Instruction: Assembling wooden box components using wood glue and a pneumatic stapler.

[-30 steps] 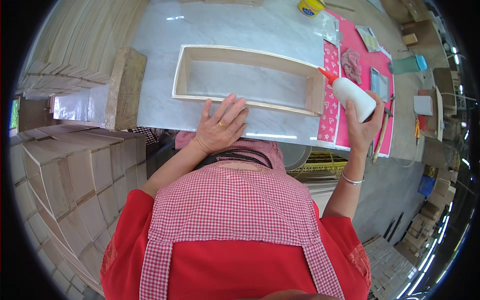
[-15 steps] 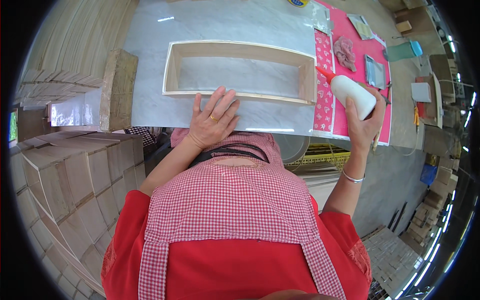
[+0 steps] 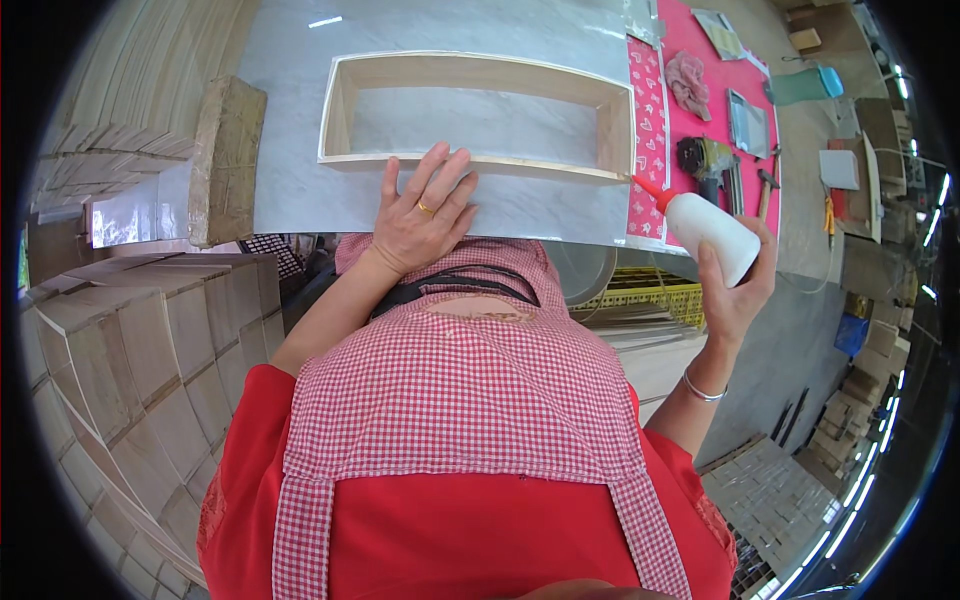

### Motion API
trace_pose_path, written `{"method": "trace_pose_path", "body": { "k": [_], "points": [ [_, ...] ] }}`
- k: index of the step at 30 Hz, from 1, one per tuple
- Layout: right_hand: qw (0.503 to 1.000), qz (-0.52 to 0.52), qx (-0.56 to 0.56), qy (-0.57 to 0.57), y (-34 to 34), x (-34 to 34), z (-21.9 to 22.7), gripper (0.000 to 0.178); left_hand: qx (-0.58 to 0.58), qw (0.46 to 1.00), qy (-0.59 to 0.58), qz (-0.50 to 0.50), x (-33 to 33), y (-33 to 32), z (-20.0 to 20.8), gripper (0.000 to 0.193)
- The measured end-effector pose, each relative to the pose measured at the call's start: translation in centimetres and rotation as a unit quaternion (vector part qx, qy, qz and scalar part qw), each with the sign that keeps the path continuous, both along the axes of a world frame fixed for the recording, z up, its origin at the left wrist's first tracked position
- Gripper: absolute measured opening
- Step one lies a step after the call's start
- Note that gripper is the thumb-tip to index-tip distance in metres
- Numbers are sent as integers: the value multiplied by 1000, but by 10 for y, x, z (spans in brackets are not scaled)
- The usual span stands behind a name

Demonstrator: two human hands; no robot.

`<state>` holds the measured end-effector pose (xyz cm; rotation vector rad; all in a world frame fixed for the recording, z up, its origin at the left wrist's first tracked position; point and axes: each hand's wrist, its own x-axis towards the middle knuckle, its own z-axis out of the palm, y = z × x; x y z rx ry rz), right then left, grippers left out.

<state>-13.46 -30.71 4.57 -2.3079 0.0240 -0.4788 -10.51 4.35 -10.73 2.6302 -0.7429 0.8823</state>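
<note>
A rectangular open wooden frame (image 3: 480,168) stands on the pale table, its long side toward me. My left hand (image 3: 425,212) rests against the near long side, fingers stretched out and slightly spread, a ring on one of them. In my right hand (image 3: 745,275) is a white squeeze bottle (image 3: 712,235) with a red nozzle, tilted so the tip points left. That tip lies at the frame's near right corner; whether it touches the wood I cannot tell.
Right of the frame, a pink mat (image 3: 690,135) bears a crumpled pink cloth (image 3: 688,85), a nail gun (image 3: 708,160), a hammer (image 3: 768,185) and metal trays. A teal bottle (image 3: 805,86) lies beyond. Stacked wooden boards (image 3: 140,90) and a brown block (image 3: 226,160) stand on the left.
My right hand has drawn the bottle's nozzle toward me along the frame's right end, to the near corner. The nail gun and hammer are now better uncovered. The whole view has shifted slightly.
</note>
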Motion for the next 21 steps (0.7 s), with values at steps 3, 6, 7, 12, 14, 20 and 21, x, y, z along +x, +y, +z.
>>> {"method": "trace_pose_path", "body": {
  "k": [3, 6, 7, 12, 14, 20, 21],
  "points": [
    [998, -11, 52, -17, 15, 2, 2, 47, 6, 1000, 14, -9, -1, 1, 1, 43],
    [990, 29, 137, -8, 57, 16, -9, 48, -34, 999, 21, -37, -6, 1, 0, 40],
    [983, 52, 179, 5, 76, 20, -15, 49, -32, 999, 11, -40, -7, 1, -1, 38],
    [966, 195, 168, 23, 173, 48, -33, 53, -56, 997, -34, -43, -5, 4, -10, 32],
    [941, 252, 224, 33, 203, 58, -39, 53, -66, 995, -33, -61, -5, 6, -12, 33],
    [930, 300, 208, 41, 232, 71, -41, 52, -72, 994, -26, -79, -6, 8, -13, 32],
    [933, 299, 195, 39, 232, 72, -41, 52, -71, 994, -27, -81, -6, 9, -12, 31]
  ]
}}
